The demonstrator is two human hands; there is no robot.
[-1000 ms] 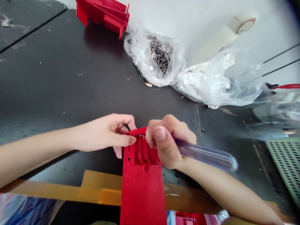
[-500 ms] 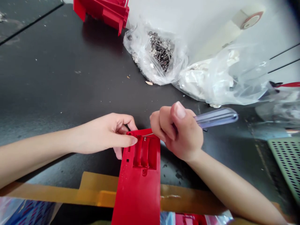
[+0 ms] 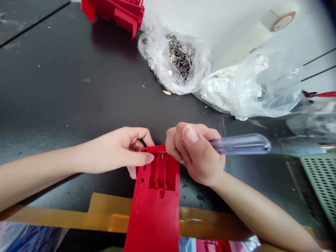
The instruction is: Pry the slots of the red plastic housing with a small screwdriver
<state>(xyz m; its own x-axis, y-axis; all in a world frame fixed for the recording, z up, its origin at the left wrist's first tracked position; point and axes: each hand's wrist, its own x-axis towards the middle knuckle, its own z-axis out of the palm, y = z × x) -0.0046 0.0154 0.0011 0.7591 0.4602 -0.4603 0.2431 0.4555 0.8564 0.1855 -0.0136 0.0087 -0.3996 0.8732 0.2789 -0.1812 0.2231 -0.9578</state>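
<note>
Black workbench (image 3: 55,87) fills the left of the view, with an amber strip (image 3: 110,213) along its near edge and stacked red plastic mouldings (image 3: 112,12) at the far side. The left hand (image 3: 115,152) clamps the top corner of a red plastic housing (image 3: 157,213), fingers curled behind and thumb across its rim. That housing lies mid-view, its long body running toward the person over the amber strip. It looks light and stiff, with thin ribbed walls around a recessed pocket, so its solid edges seem the safer hold; the glossy plastic may slip under a damp thumb. The right hand (image 3: 195,154), close beside the left but apart from it, wraps a screwdriver (image 3: 240,144) with a clear purplish handle, its thin metal shaft (image 3: 160,152) reaching over the pocket near a small screw (image 3: 162,156). Farther off, a clear bag of small metal parts (image 3: 181,56) lies against the wall, and a green perforated tray (image 3: 319,185) sits at the right edge.
</note>
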